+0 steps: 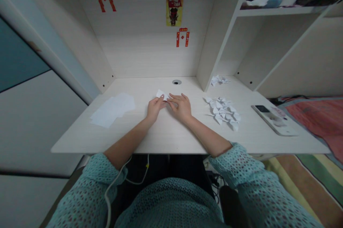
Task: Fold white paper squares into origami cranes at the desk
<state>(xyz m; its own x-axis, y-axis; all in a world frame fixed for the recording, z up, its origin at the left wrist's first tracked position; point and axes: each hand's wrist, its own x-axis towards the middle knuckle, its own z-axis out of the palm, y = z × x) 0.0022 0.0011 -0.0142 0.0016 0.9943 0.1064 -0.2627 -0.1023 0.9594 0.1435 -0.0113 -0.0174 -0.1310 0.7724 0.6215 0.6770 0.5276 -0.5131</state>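
Observation:
A small folded piece of white paper (160, 93) is between my hands over the middle of the desk. My left hand (155, 108) is closed on its left side, the thumb lying on top. My right hand (181, 107) touches the paper's right edge with thumb and fingertips, the other fingers stretched forward. Part of the paper is hidden behind my fingers. To the left lie flat white paper sheets (114, 108), overlapping one another. On the right is a loose heap of folded white paper pieces (223, 112).
A few more folded papers (219, 80) lie at the back right, beside the upright panel (214, 53). A white phone-like device (273, 120) rests near the desk's right end. Along the front runs the desk edge (166, 152); a white cable (108, 196) hangs by my left sleeve.

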